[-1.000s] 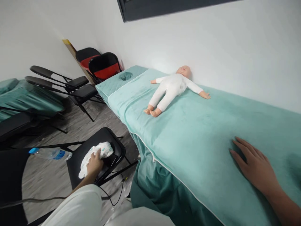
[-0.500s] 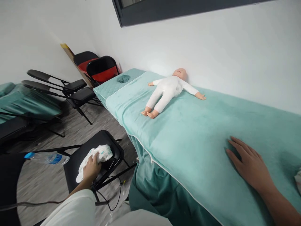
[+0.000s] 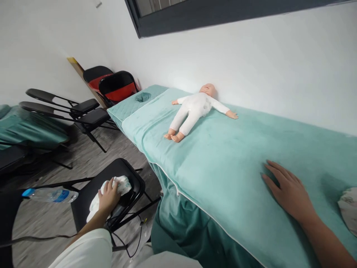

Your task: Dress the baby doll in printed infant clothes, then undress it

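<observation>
My left hand (image 3: 109, 197) rests on a white diaper (image 3: 125, 184) with small teal prints, its fingers curled over the material. The diaper lies on the black seat of a folding chair (image 3: 80, 203), partly covered by that hand. On the teal massage bed (image 3: 217, 171), my right hand (image 3: 291, 193) lies palm down with fingers stretched out, holding nothing. Farther up the bed a baby doll (image 3: 192, 108) in white lies on its back, arms spread, out of reach of both hands. A whitish patterned bundle (image 3: 350, 208), cut off by the frame, sits right of my right hand.
A water bottle (image 3: 51, 194) with a blue cap lies left of the diaper. Black folding chairs (image 3: 93, 117) and a second teal-covered bed (image 3: 33, 126) stand to the left. A cable (image 3: 139, 234) hangs beside the near chair. A wall (image 3: 251, 67) runs behind the bed.
The view has shifted slightly, bringing more of the whitish bundle at the right edge into sight. My left hand stays on the diaper, and my right hand stays flat on the bed.
</observation>
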